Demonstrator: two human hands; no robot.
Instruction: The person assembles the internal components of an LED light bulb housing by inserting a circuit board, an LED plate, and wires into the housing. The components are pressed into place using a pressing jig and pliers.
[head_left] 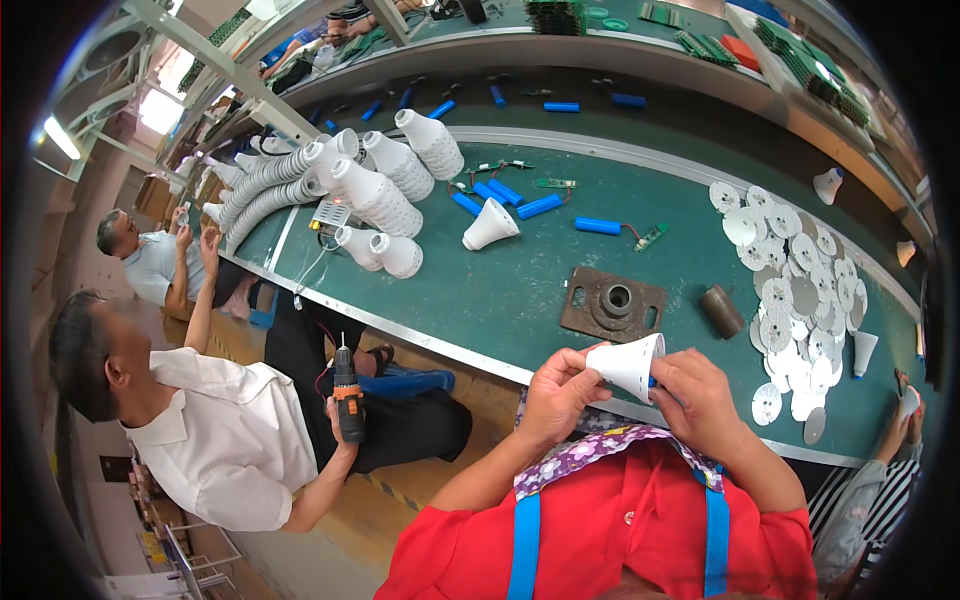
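A white cone-shaped lamp housing (628,368) is held level just over the bench's front edge. My left hand (562,396) grips its narrow end between thumb and fingers. At the wide rim, my right hand (703,398) has its fingers closed, and a bit of blue shows beside the thumb; most of that blue piece is hidden. Beyond my hands lies a brown metal plate with a round socket (615,303), and right of it a short dark metal cylinder (721,311). Farther back a blue battery cell (598,226) is wired to a small green circuit board (651,237).
Stacks of white housings (375,200) crowd the bench's left, near a single tipped housing (491,226). Many round metal discs (800,290) spread over the right. Blue cells lie along a dark strip behind. At left, a co-worker holds an orange-black power drill (348,400).
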